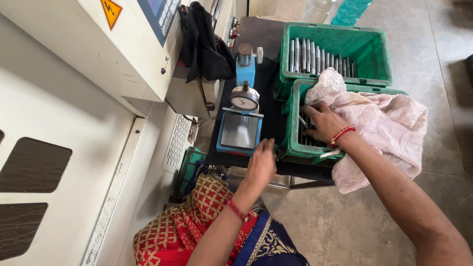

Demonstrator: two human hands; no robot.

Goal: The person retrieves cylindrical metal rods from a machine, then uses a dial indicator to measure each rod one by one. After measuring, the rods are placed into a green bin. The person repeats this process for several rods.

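My right hand (322,123) reaches into the near green crate (294,148) and its fingers close around a thin metal rod (303,121) among several grey rods. A pale pink cloth (384,128) drapes over that crate's right side. My left hand (261,165) rests at the front edge of the small dark table, just right of a blue dial gauge stand (241,123) with a round white dial. Its fingers are curled and I cannot see anything in them.
A second green crate (379,54) at the back holds several upright metal rods. A large white machine (74,98) fills the left side, with a black cloth (204,44) hung on it. Concrete floor lies to the right. Red patterned fabric (197,221) covers my lap.
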